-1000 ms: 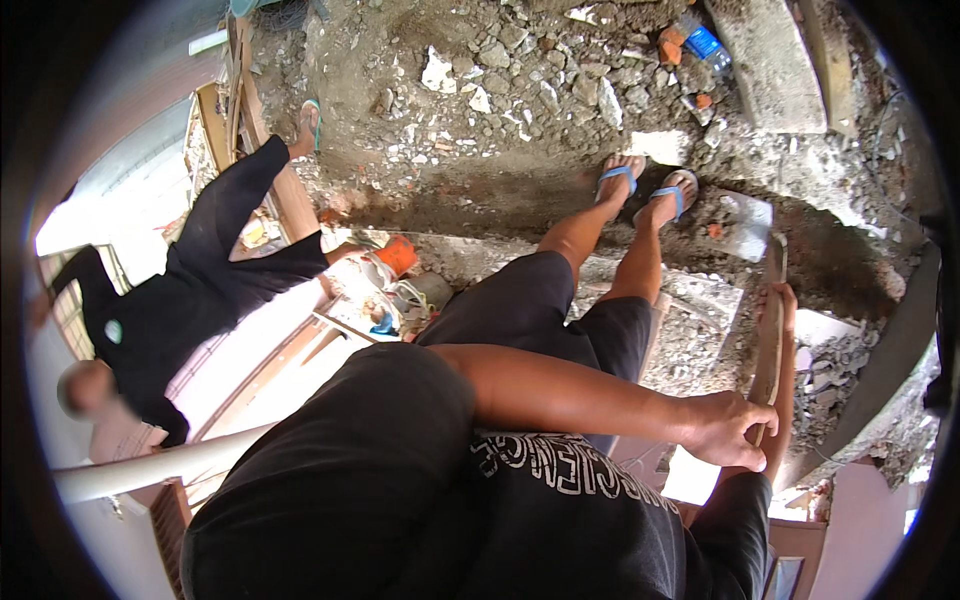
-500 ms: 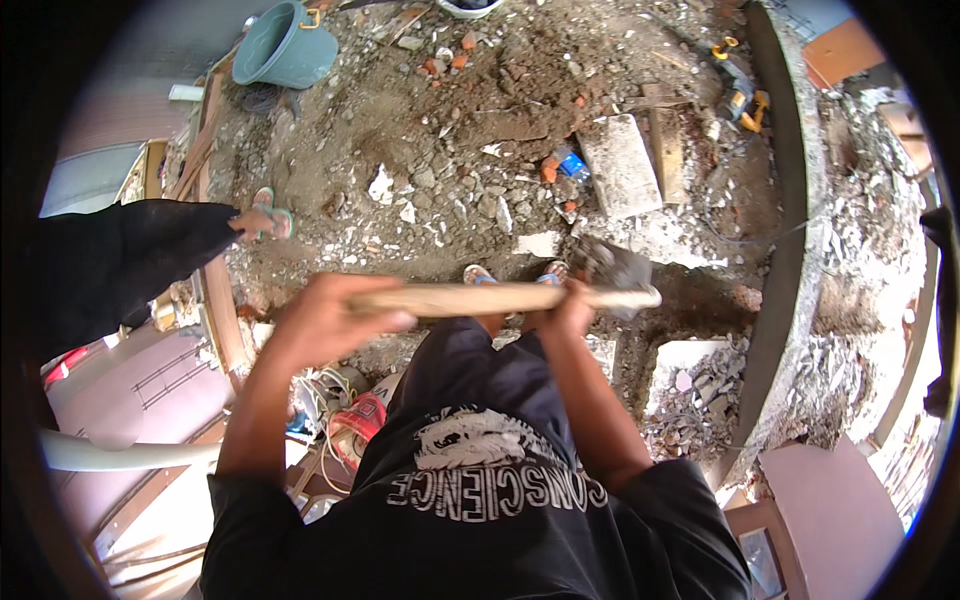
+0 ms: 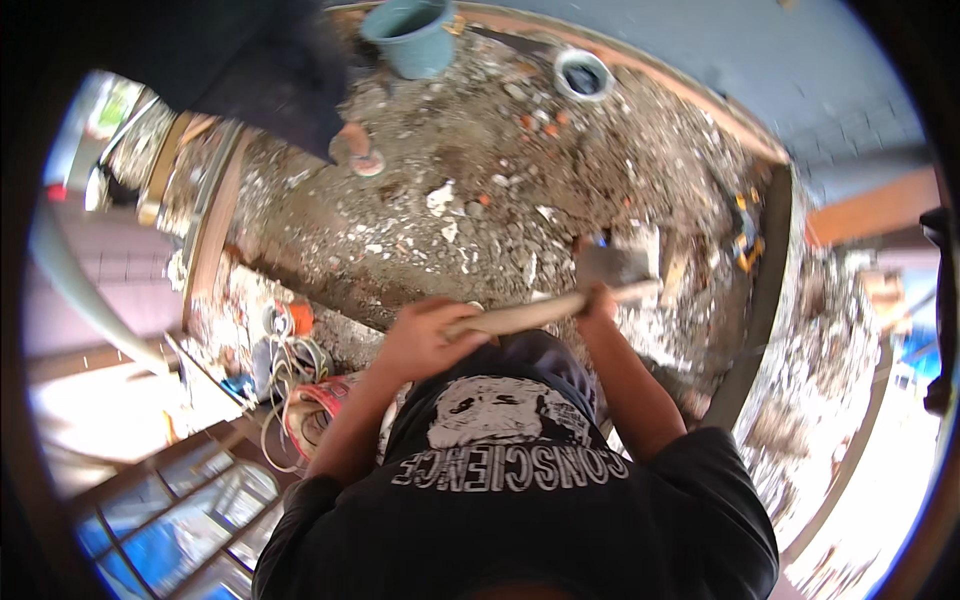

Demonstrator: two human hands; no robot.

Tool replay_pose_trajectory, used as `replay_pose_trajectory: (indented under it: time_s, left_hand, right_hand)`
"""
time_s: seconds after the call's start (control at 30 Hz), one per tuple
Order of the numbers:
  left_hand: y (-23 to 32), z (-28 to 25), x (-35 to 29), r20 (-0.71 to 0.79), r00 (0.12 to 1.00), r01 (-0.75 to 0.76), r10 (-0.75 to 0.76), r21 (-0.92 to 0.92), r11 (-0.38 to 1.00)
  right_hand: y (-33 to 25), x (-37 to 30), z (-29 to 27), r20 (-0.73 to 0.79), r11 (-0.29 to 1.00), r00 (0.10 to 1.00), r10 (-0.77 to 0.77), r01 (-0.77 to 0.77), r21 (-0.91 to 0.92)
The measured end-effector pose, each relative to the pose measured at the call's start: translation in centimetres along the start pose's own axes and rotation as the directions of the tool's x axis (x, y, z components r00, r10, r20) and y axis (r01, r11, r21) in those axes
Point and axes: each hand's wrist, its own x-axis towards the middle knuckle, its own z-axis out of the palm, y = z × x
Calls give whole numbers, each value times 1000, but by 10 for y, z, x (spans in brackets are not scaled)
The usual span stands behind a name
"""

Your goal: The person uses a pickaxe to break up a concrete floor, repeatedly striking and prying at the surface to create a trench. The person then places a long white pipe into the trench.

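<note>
A hoe with a pale wooden handle [image 3: 525,316] and a broad grey metal blade [image 3: 612,266] is held across the front of my body. My left hand [image 3: 425,342] is closed round the handle's left end. Close to the blade, my right hand [image 3: 597,304] grips the other part of the handle. The handle slants, its blade end farther from me than its left end. Rubble-strewn soil [image 3: 460,220] lies beyond the hoe.
A person in dark trousers [image 3: 270,90] stands at the upper left, one sandalled foot [image 3: 368,163] on the rubble. Along the far side are a blue-green bucket [image 3: 415,45] and a white-rimmed pail [image 3: 584,76]. A yellow-and-grey power tool [image 3: 745,235] lies near the right-hand low wall [image 3: 765,300]. Cables [image 3: 290,375] surround a red bucket [image 3: 310,415].
The view has turned, and the far wall now shows. The hoe has gone from nearly level to slanted, with my left hand nearer my body's middle. The other person's leg appears farther away.
</note>
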Motion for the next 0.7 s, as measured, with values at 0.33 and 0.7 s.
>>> replay_pose_trajectory:
  time_s: [0.33, 0.7]
  left_hand:
    - [59, -2, 24, -37, 890, -452, 455, 68, 889]
    - [94, 53, 62, 12, 956, -213, 294, -660, 720]
  right_hand:
    - [-47, -25, -52, 460, 938, 882, 100, 71, -340]
    - [-33, -37, -16, 451, 920, 838, 306, -382, 86]
